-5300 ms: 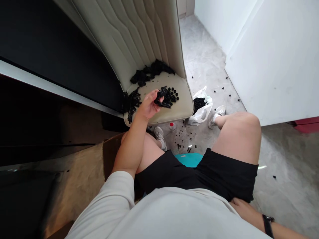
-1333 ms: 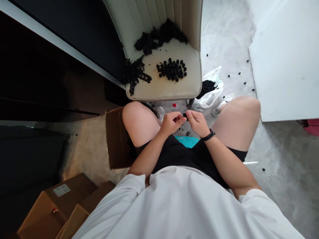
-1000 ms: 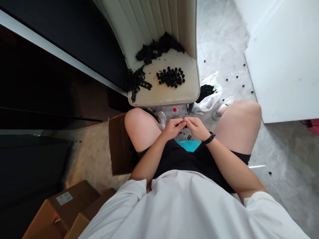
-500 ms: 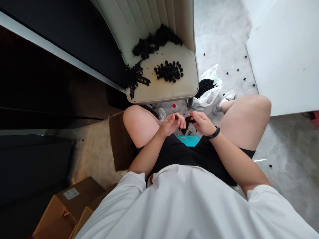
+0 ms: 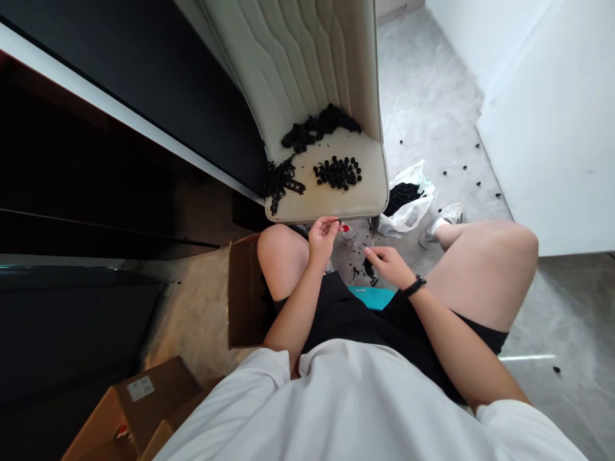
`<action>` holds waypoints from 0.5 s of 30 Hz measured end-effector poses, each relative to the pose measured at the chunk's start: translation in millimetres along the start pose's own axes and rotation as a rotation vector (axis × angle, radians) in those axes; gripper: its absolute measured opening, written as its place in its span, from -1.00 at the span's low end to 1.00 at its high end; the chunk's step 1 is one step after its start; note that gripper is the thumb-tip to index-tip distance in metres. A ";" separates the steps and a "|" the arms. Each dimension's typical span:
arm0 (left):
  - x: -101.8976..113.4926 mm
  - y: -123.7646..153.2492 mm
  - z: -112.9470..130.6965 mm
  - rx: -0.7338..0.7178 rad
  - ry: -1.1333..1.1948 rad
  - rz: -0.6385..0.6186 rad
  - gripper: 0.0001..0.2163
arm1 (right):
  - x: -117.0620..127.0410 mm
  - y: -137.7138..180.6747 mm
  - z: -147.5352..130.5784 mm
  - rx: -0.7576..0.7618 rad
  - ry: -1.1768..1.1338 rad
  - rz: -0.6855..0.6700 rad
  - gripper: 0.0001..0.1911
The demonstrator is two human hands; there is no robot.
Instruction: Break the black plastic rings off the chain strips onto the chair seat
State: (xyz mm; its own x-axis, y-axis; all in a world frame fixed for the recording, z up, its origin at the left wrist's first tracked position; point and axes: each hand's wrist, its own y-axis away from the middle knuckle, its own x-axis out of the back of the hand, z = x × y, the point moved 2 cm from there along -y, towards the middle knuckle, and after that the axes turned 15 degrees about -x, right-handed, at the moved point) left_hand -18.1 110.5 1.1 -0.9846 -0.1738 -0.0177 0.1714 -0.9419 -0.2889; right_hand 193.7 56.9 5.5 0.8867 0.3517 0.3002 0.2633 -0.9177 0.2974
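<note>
Cream padded chair [image 5: 331, 205]: small round black pieces [image 5: 337, 173] on seat
White plastic bag [image 5: 408, 219]: on grey floor [image 5: 418, 77], right of chair

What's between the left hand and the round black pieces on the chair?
Head view: only the seat's pale front strip, no object seen on it, between left hand and black pieces.

An indoor room, home or office unclear: padded chair [image 5: 298, 57], grey floor [image 5: 423, 83], cardboard boxes [image 5: 166, 392].
</note>
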 end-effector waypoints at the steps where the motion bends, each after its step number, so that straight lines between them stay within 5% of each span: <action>1: 1.9 -12.6 -5.3 -0.032 -0.087 0.038 -0.61 | -2.1 -0.1 0.1 0.020 0.068 -0.007 -0.35; 5: 4.7 -75.2 -22.8 -0.187 -0.528 0.138 -0.81 | -7.1 -0.3 -0.4 0.077 0.275 -0.046 -0.45; 8: 1.2 -111.8 -35.3 -0.160 -0.733 0.155 -0.86 | -9.0 -0.5 -1.1 0.046 0.424 -0.095 -0.57; 15: -5.5 -121.0 -44.7 -0.158 -0.842 0.177 -0.81 | -7.5 3.8 -3.8 -0.024 0.630 -0.085 -0.66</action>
State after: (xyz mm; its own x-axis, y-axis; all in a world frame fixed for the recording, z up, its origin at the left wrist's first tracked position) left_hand -34.9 238.3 -6.7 -0.5812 -0.5269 0.6201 0.2510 -0.8410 -0.4793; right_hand 186.7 51.5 7.9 0.4676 0.4708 0.7481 0.3074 -0.8802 0.3617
